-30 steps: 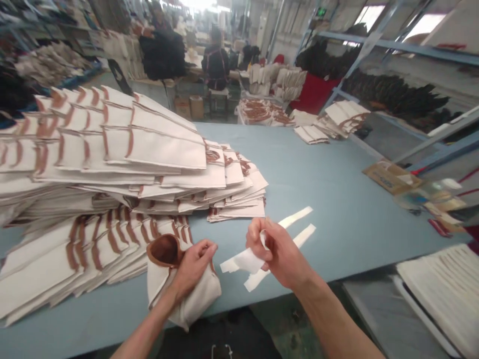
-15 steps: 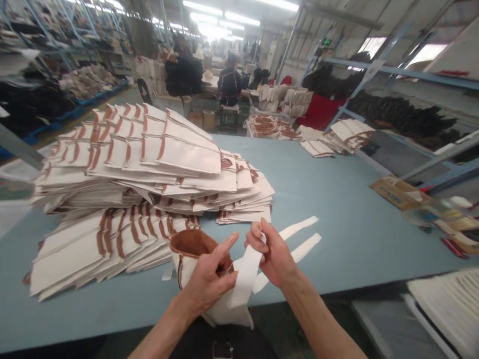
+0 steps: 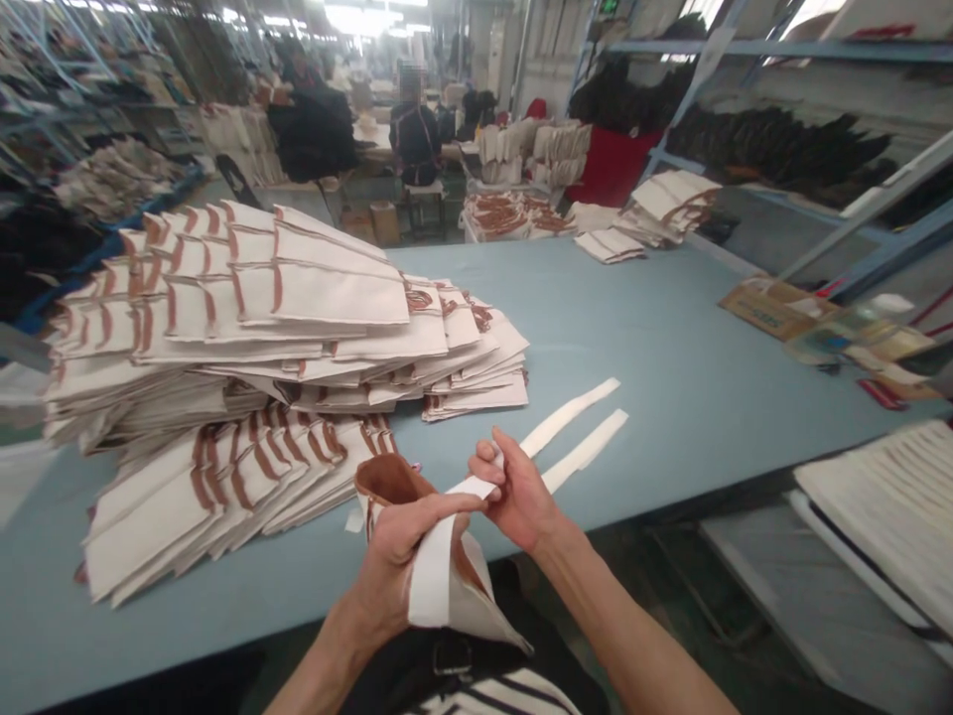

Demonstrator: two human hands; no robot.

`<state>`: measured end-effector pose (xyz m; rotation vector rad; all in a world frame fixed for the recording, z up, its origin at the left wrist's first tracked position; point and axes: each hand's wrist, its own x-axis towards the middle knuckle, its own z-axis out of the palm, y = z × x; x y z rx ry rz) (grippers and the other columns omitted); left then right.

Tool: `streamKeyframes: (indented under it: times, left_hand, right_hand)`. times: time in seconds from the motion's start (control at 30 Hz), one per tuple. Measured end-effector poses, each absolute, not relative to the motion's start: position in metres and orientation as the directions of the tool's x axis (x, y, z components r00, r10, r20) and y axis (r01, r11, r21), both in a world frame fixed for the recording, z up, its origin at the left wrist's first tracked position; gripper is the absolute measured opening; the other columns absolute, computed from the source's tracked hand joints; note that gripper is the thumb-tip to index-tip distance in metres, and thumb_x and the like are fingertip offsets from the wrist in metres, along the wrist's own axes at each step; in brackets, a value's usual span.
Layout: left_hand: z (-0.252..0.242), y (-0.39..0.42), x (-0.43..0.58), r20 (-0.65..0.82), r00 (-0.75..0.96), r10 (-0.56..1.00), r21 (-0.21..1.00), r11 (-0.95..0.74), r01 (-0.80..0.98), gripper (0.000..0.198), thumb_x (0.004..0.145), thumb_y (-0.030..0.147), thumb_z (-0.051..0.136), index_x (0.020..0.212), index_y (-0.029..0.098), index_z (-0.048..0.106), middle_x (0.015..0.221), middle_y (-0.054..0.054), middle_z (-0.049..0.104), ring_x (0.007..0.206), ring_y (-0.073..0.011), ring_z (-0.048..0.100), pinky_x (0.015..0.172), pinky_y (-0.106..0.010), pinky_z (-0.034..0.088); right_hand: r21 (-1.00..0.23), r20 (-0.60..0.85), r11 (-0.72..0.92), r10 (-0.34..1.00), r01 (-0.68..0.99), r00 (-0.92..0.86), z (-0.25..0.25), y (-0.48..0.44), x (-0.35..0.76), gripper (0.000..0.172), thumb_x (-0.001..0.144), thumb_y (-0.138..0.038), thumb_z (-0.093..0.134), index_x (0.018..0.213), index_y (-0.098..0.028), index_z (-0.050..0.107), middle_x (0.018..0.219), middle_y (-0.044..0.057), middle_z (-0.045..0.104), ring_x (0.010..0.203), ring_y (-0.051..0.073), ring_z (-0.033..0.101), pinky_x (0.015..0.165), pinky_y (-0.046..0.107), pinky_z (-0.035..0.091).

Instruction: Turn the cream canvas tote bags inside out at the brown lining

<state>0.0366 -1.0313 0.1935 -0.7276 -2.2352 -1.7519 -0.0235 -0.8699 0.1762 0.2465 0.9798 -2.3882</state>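
A cream fabric bag [image 3: 476, 606] with a brown lining is held upright near the table's front edge, its mouth gaping. My left hand [image 3: 398, 546] grips the bag's rim, with the thumb laid across a white strip [image 3: 432, 581]. That strip hangs down over the bag's near side. Its upper end is pinched in the closed fingers of my right hand [image 3: 510, 487], just right of the left thumb. Two loose cream strips [image 3: 570, 412] lie on the table beyond my right hand. Fingers of my left hand behind the bag are hidden.
Large stacks of cream and brown fabric pieces [image 3: 320, 288] cover the table's left side. More pieces [image 3: 655, 214] lie at the far right corner. A cardboard box [image 3: 770, 303] stands at the right edge. A person [image 3: 415, 139] sits farther back.
My left thumb has come down over the white strip, and the hand now grips the bag. The strip bends over the bag's rim. My view has shifted slightly downward and right.
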Motion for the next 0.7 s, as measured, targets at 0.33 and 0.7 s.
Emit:
streamKeyframes:
  times: [0.33, 0.7]
  left_hand:
    - [0.218, -1.044, 0.058, 0.277, -0.953, 0.12, 0.916, 0.267, 0.3, 0.024, 0.1, 0.032, 0.065, 0.098, 0.019, 0.085, 0.084, -0.008, 0.084, 0.066, -0.019, 0.075, 0.063, -0.023, 0.056]
    - [0.235, -1.039, 0.056, 0.02, -0.978, 0.209, 0.988, 0.148, 0.052, 0.032, 0.091, 0.039, 0.07, 0.074, 0.015, 0.079, 0.063, -0.002, 0.067, 0.06, -0.0156, 0.056, 0.057, -0.024, 0.045]
  right_hand:
    - [-0.908, -0.332, -0.227, -0.126, 0.353, -0.935, 0.127, -0.837, -0.002, 0.06, 0.073, -0.068, 0.082, 0.061, -0.023, 0.045, 0.048, -0.011, 0.037, 0.045, 0.008, 0.032, 0.045, 0.022, 0.032]
    - [-0.438, 0.741, 0.272, -0.43, -0.857, -0.516, 0.218, -0.859, 0.029, 0.04, 0.089, -0.014, 0.063, 0.128, -0.024, 0.058, 0.13, 0.012, 0.069, 0.125, 0.025, 0.062, 0.105, 0.046, 0.054]
